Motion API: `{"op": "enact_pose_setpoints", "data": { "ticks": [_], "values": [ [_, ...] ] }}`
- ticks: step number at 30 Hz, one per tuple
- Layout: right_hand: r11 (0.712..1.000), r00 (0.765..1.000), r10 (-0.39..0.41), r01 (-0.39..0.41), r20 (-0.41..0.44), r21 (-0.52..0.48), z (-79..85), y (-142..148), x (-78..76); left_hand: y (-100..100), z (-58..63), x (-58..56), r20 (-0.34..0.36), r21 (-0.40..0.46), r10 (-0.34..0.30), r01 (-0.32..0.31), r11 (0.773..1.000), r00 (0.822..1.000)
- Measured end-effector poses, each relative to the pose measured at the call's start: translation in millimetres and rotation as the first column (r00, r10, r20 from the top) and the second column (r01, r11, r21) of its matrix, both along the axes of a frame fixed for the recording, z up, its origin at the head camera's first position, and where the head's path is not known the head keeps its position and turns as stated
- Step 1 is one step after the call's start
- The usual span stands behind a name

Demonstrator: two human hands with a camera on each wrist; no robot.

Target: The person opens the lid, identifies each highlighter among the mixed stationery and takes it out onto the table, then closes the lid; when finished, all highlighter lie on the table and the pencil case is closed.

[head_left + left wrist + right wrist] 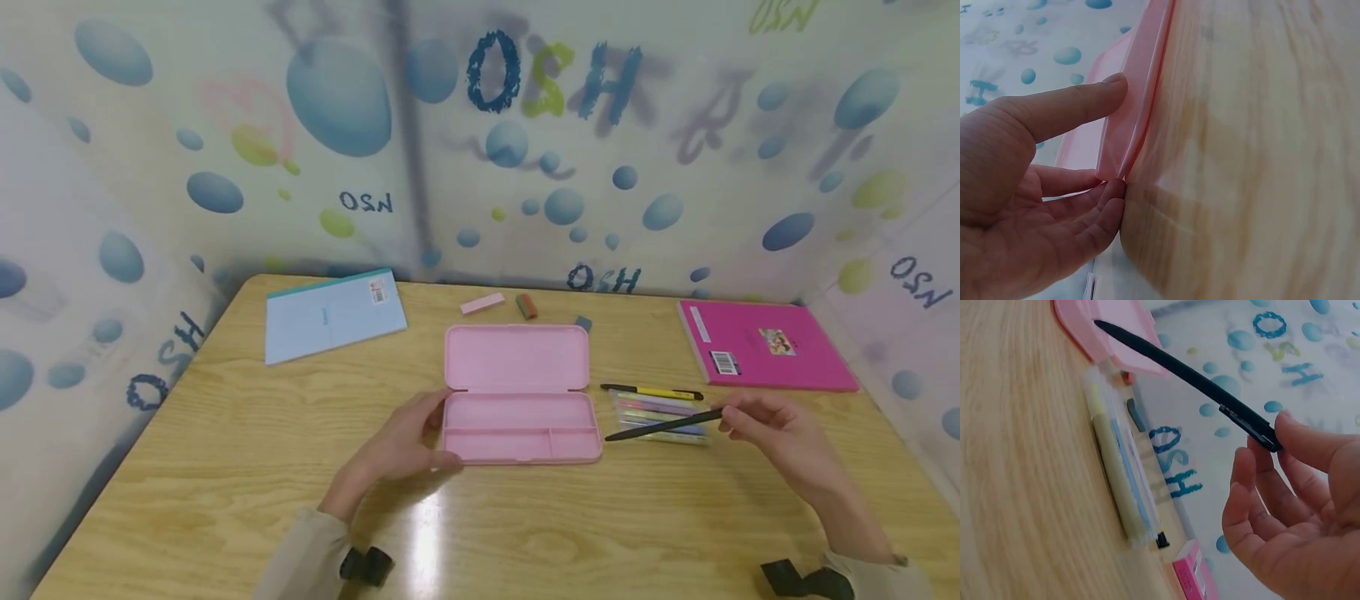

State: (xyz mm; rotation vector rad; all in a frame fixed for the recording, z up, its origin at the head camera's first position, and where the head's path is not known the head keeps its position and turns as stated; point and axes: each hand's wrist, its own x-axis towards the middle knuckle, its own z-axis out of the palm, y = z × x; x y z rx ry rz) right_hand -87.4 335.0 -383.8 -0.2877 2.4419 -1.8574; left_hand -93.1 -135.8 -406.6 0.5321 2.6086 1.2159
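A pink pencil case (517, 358) lies with its lid folded back, and its divided tray holds nothing visible. At the tray's left end, my left hand (405, 437) grips the corner, thumb on the front wall and fingers by the side, as the left wrist view shows on the pink case (1129, 119). My right hand (783, 433) pinches a black pen (663, 426) by its clip end between thumb and fingers. The pen slants in the air, its tip near the tray's right end. Below it rests a clear pack of coloured pens (660, 404), partly covered by the pen.
A yellow and black pen (652, 392) lies behind the pack. Beyond the case are a pale pink strip (482, 303), a red and green eraser (527, 306) and a small grey-blue piece (583, 322). A light blue notebook (330, 317) lies left, a magenta book (772, 346) right.
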Motion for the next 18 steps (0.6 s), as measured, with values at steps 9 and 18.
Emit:
{"op": "enact_pose_setpoints", "data": {
  "ticks": [9,18],
  "values": [
    [0.999,1.000,-0.012,0.011,0.019,0.046,-3.5,8,1.0,-1,-1.1,-0.9,-0.023,0.020,-0.015,0.015,1.000,1.000],
    [0.914,0.997,-0.059,0.077,-0.057,0.399,-9.4,17,-2.7,-2,-1.9,-1.1,-0.025,0.031,-0.019,0.020,0.999,1.000]
  ]
}}
